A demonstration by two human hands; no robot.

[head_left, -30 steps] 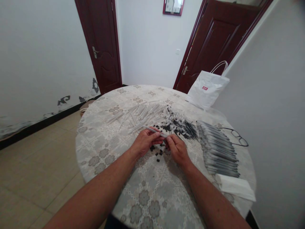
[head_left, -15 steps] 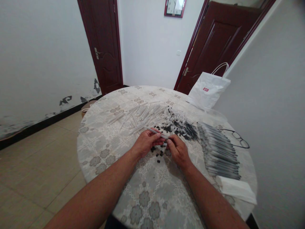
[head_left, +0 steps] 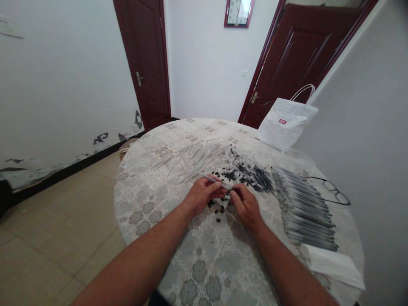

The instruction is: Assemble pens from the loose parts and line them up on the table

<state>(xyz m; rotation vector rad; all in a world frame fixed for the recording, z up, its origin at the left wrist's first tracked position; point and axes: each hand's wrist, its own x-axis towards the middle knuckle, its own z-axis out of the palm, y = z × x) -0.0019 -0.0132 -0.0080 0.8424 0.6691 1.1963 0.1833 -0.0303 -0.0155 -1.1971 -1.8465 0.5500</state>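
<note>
Both your arms are bare. Your left forearm [head_left: 149,250] enters from about 7 o'clock and your right forearm [head_left: 287,272] from about 5 o'clock, each uncovered from the picture's lower edge up to the wrist. Your left hand [head_left: 202,195] and right hand [head_left: 247,206], just below centre, are bare as well. Finer detail on the fingers is too small to tell.

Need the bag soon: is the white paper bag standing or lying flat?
Standing, tilted: white paper bag sits at the far edge of the table, handles up.
</note>
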